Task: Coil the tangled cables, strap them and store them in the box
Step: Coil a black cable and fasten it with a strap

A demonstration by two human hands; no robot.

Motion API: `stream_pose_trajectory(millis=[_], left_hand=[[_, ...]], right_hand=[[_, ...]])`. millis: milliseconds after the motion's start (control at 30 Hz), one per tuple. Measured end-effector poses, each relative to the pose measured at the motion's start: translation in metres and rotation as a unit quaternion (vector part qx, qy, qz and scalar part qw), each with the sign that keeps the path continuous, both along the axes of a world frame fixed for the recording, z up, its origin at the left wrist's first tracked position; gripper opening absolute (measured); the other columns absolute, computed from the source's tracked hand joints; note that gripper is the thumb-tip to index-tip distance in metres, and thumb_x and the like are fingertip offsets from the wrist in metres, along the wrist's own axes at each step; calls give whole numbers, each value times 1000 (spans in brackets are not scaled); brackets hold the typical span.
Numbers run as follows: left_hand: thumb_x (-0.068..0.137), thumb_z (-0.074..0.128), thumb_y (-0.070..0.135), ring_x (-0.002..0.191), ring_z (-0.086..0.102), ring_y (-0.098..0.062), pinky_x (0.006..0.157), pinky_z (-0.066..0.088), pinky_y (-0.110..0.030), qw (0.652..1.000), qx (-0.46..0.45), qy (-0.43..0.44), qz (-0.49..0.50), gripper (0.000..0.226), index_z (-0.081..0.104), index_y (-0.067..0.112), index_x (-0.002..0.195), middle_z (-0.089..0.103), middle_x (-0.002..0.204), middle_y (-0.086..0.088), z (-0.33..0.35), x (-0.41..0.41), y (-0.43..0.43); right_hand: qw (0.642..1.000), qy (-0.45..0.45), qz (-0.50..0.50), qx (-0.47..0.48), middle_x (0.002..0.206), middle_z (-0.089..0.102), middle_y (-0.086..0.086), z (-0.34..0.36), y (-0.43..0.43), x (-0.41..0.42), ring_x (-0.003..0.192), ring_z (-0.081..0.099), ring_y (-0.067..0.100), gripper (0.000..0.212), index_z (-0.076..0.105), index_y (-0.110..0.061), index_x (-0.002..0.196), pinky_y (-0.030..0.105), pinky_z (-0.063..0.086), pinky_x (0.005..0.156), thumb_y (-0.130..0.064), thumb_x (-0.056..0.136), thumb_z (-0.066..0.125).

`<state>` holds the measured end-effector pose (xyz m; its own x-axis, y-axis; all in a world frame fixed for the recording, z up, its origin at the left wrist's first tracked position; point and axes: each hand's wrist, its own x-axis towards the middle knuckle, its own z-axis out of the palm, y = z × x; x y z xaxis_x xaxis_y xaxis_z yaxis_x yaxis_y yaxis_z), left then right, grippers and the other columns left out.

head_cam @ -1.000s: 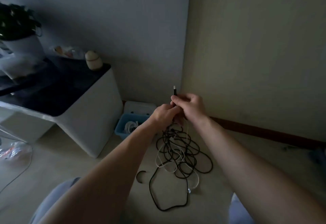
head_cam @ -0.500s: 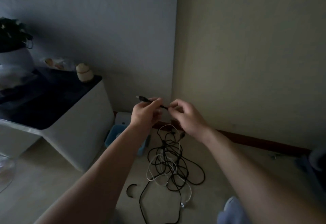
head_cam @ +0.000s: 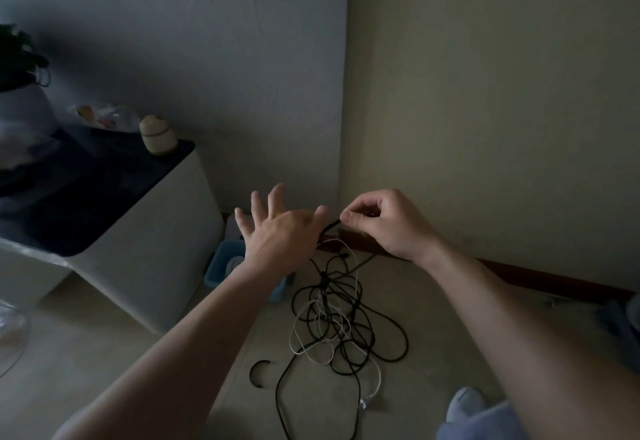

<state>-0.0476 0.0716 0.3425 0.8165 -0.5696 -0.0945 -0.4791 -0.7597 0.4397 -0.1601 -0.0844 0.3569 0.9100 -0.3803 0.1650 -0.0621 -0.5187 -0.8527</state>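
A curved black strap point(head_cam: 257, 372) lay near on the floor point(head_cam: 104, 353), just left of the cables point(head_cam: 346, 329), a black and white tangle. Above the tangle's far edge the right hand point(head_cam: 388, 225) had its grip pinched, thumb to forefinger, on a black cable end point(head_cam: 330, 225). The left hand point(head_cam: 280, 232) had its grip wide apart, fingers straight; whether its thumb touched that cable end was unclear. Farther left the blue box point(head_cam: 221, 263) sat on the floor, half hidden by the left forearm point(head_cam: 214, 308), its contents too dim to make out.
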Motion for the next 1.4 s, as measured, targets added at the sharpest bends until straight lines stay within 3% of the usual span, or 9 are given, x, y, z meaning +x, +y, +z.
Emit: stream_pose_trajectory(millis=[133, 400, 533, 667, 933, 1100, 1200, 1333, 1400], left_hand=[[107, 29, 49, 78, 70, -24, 89, 53, -40, 930, -218, 286, -75, 60, 73, 13, 86, 73, 87, -14, 9, -16, -3], [101, 40, 43, 39, 18, -4, 33, 21, -17, 652, -364, 658, -92, 40, 49, 23, 68, 25, 51, 10, 39, -27, 9], [97, 42, 41, 43, 11, -7, 34, 19, -17, 563, -480, 667, -89, 37, 59, 21, 71, 16, 52, 10, 48, -27, 8], [103, 35, 39, 39, 16, -5, 34, 23, -16, 542, -557, 624, -82, 41, 66, 13, 104, 15, 51, 8, 53, -22, 5], [106, 39, 25, 51, 51, -4, 51, 47, -18, 476, -681, 555, 39, 28, 60, 13, 93, 52, 61, 8, 55, 13, 19], [109, 32, 21, 111, 70, -30, 96, 54, -39, 543, -654, 524, 58, 36, 59, 9, 91, 69, 120, -22, 43, 17, 19], [108, 34, 15, 112, 68, -31, 99, 51, -39, 618, -634, 462, 58, 32, 61, 6, 93, 69, 116, -21, 39, 15, 14], [105, 41, 7, 97, 34, -17, 86, 41, -37, 776, -554, 300, 35, 27, 61, 9, 87, 54, 101, -12, 32, 10, 10], [106, 40, 12, 125, 48, -45, 97, 45, -44, 863, -459, 211, 8, 29, 61, 17, 87, 59, 124, -10, 26, 7, 9]], right_hand=[[999, -8, 27, 38, 76, 75, -3, 0, 4, -1, 69, 64, 3, 13, 78, -18, 84, 19, 50, 65, -30, 88, 76], [986, -57, -38, 152, 54, 50, -7, -14, 0, 0, 54, 45, 13, 45, 58, -29, 62, 32, 38, 58, -70, 68, 76], [987, -10, -5, 159, 50, 42, -8, -32, 1, 0, 55, 48, 18, 56, 48, -21, 64, 32, 41, 70, -71, 90, 47], [979, 19, 35, 201, 55, 46, -3, -39, 4, 3, 47, 40, 13, 52, 52, -12, 79, 26, 40, 53, -62, 94, 49], [979, 88, 58, 172, 52, 42, -5, -46, 14, 0, 46, 34, 10, 36, 56, -12, 79, 28, 29, 50, -30, 105, 39], [990, 105, 90, 11, 61, 56, -4, -35, 32, 4, 55, 49, 11, 34, 66, -46, 78, 36, 49, 61, -40, 100, 40], [990, 106, 90, 15, 103, 73, 11, -25, 39, 4, 96, 68, 25, 41, 74, -29, 100, 44, 52, 91, -54, 85, 45], [990, 104, 93, 16, 116, 72, -7, -21, 40, 3, 105, 64, 5, 33, 72, -24, 123, 25, 47, 83, -35, 97, 54], [989, 110, 99, -14, 106, 72, -12, -18, 42, 1, 92, 63, -1, 31, 70, -24, 126, 16, 43, 74, -29, 100, 53]])
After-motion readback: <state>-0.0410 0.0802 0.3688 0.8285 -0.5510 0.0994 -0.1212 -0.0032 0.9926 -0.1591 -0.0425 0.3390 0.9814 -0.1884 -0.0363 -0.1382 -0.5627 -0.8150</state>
